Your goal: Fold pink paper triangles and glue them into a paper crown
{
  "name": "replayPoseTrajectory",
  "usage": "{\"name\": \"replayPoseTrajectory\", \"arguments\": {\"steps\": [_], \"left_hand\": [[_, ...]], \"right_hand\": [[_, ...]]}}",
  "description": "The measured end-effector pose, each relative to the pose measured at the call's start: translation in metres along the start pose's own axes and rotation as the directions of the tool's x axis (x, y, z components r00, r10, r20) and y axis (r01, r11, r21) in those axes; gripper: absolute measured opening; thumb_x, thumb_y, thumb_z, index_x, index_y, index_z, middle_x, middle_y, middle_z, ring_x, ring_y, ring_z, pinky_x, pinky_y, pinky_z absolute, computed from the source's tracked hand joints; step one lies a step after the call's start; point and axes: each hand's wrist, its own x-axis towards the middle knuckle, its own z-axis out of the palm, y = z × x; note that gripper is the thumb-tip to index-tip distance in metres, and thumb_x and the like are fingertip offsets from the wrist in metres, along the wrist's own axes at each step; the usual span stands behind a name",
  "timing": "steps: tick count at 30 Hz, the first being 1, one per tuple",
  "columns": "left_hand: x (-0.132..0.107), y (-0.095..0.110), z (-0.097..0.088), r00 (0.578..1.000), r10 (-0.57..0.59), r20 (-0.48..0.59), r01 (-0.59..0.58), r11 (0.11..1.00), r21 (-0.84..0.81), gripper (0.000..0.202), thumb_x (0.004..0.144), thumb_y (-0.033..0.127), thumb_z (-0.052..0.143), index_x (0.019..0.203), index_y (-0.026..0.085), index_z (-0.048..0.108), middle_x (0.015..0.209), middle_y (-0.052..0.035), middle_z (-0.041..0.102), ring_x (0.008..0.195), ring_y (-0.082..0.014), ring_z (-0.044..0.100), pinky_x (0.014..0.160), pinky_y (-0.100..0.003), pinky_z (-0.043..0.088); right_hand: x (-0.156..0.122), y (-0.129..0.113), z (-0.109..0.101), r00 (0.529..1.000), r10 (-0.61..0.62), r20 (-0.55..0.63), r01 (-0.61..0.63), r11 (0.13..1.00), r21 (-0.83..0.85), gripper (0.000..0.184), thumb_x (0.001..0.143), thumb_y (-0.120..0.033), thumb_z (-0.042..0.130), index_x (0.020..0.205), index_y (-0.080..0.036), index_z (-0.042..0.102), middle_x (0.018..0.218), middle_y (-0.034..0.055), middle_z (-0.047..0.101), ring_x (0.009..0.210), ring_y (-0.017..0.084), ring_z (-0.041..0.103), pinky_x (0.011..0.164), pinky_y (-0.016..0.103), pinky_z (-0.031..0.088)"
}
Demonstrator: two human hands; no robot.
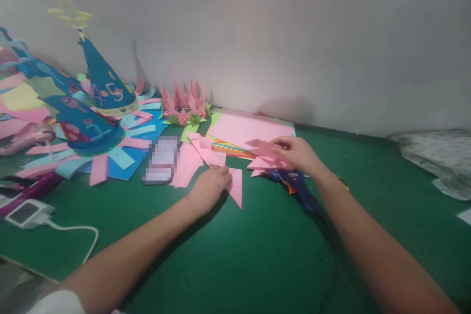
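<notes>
My left hand (211, 187) is closed on a folded pink paper (236, 187) at the middle of the table. Its fingertips are partly hidden, and a pointed corner of the paper sticks out beyond them. Another folded pink paper (206, 148) lies just past that hand. To the right, my right hand (296, 154) pinches the edge of a folded pink piece (263, 148), which sits over more pink folded pieces. A blue glue gun (300, 189) with a small red light lies just below this hand.
Colored paper sheets (243, 127) are stacked by the wall. A pink and green paper crown (184, 105) stands left of them. Further left are a blurred phone (161, 159), blue cone hats (105, 78) and a white cabled device (27, 213). Patterned cloth (434, 152) lies right.
</notes>
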Motion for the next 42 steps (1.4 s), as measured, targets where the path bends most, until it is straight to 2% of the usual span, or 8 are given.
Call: {"name": "replayPoseTrajectory", "arguments": {"steps": [3, 6, 12, 22, 28, 33, 37, 42], "left_hand": [[0.001, -0.005, 0.005, 0.997, 0.042, -0.069, -0.05, 0.991, -0.126, 0.022, 0.091, 0.015, 0.039, 0.088, 0.014, 0.061, 0.087, -0.0064, 0.055, 0.08, -0.0169, 0.052, 0.074, -0.029, 0.044], [0.003, -0.01, 0.009, 0.987, 0.115, -0.112, -0.137, 0.968, -0.211, 0.023, 0.092, 0.017, 0.037, 0.101, 0.016, 0.058, 0.1, -0.0074, 0.054, 0.086, -0.0162, 0.052, 0.076, -0.028, 0.044], [0.005, -0.014, 0.01, 0.968, 0.197, -0.158, -0.234, 0.936, -0.264, 0.018, 0.089, 0.013, 0.038, 0.095, 0.015, 0.055, 0.105, -0.0081, 0.052, 0.092, -0.0157, 0.051, 0.08, -0.026, 0.043], [0.004, -0.017, 0.008, 0.975, 0.187, -0.12, -0.217, 0.916, -0.337, 0.021, 0.063, 0.002, 0.045, 0.077, 0.017, 0.044, 0.09, -0.0037, 0.05, 0.081, -0.0153, 0.05, 0.073, -0.025, 0.043], [-0.002, -0.019, 0.001, 0.985, 0.155, -0.077, -0.173, 0.89, -0.423, 0.02, 0.07, 0.005, 0.049, 0.085, 0.018, 0.045, 0.094, -0.0025, 0.045, 0.073, -0.0112, 0.049, 0.066, -0.022, 0.042], [-0.005, -0.019, -0.002, 0.99, 0.13, -0.046, -0.136, 0.86, -0.491, 0.02, 0.076, 0.01, 0.052, 0.094, 0.018, 0.048, 0.097, -0.0023, 0.042, 0.073, -0.0098, 0.05, 0.07, -0.023, 0.044], [-0.005, -0.022, -0.003, 0.99, 0.136, -0.035, -0.136, 0.863, -0.487, 0.011, 0.078, 0.011, 0.052, 0.086, 0.018, 0.048, 0.095, -0.0018, 0.041, 0.073, -0.0098, 0.049, 0.069, -0.023, 0.043], [-0.004, -0.028, -0.001, 0.987, 0.156, -0.032, -0.152, 0.864, -0.479, 0.006, 0.083, 0.016, 0.053, 0.085, 0.018, 0.048, 0.096, -0.0016, 0.042, 0.078, -0.0115, 0.048, 0.071, -0.023, 0.041]], "right_hand": [[-0.024, -0.017, -0.012, 0.998, 0.017, -0.059, -0.01, 0.993, 0.117, 0.02, 0.076, -0.033, 0.055, 0.081, -0.017, 0.065, 0.079, 0.0029, 0.069, 0.068, 0.017, 0.06, 0.062, 0.026, 0.045], [-0.061, -0.033, -0.013, 0.999, -0.012, 0.052, 0.004, 0.988, 0.153, 0.02, 0.08, -0.036, 0.053, 0.082, -0.019, 0.063, 0.073, 0.001, 0.066, 0.064, 0.015, 0.058, 0.058, 0.025, 0.044], [-0.112, -0.028, 0.023, 0.977, -0.006, 0.214, -0.023, 0.99, 0.136, 0.019, 0.084, -0.037, 0.048, 0.08, -0.021, 0.058, 0.072, -0.0001, 0.065, 0.061, 0.015, 0.058, 0.056, 0.025, 0.045], [-0.113, -0.023, 0.047, 0.985, 0.069, 0.158, -0.094, 0.984, 0.154, 0.029, 0.086, -0.042, 0.045, 0.071, -0.02, 0.054, 0.065, -0.0004, 0.059, 0.059, 0.014, 0.052, 0.055, 0.025, 0.039], [-0.115, -0.031, 0.051, 0.982, 0.062, 0.178, -0.112, 0.952, 0.286, 0.026, 0.085, -0.041, 0.046, 0.069, -0.02, 0.051, 0.061, -0.0028, 0.051, 0.056, 0.013, 0.048, 0.053, 0.024, 0.037], [-0.113, -0.033, 0.059, 0.99, -0.012, 0.143, -0.003, 0.994, 0.106, 0.025, 0.085, -0.035, 0.047, 0.066, -0.02, 0.052, 0.062, -0.0014, 0.052, 0.058, 0.014, 0.049, 0.054, 0.025, 0.036], [-0.111, -0.031, 0.063, 0.989, -0.146, 0.029, 0.147, 0.988, -0.037, 0.021, 0.084, -0.032, 0.05, 0.067, -0.02, 0.055, 0.082, 0.0053, 0.059, 0.079, 0.02, 0.054, 0.07, 0.032, 0.042], [-0.111, -0.028, 0.066, 0.981, -0.196, -0.007, 0.194, 0.977, -0.083, 0.011, 0.082, -0.029, 0.054, 0.076, -0.02, 0.059, 0.109, 0.0083, 0.059, 0.101, 0.025, 0.05, 0.085, 0.041, 0.04]]}}
